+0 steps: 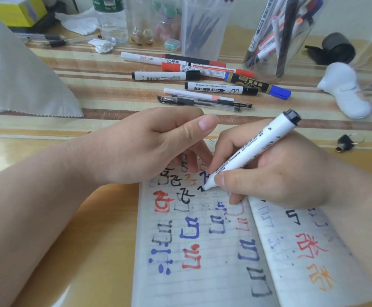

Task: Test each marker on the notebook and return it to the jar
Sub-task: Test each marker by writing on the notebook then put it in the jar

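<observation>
Right grip (276, 173) pinches the white marker (253, 148) near its tip, tip on the notebook (202, 282); left grip (149, 147), loosely curled, rests on the page.

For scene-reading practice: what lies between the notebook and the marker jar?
Head view: loose markers on the table, and nearer the notebook, the right hand holding a marker.

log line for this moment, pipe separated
phase: testing | right hand: grips white black-ended marker, tip on open lined notebook | left hand: rests on notebook | clear plastic jar: marker not returned
</observation>
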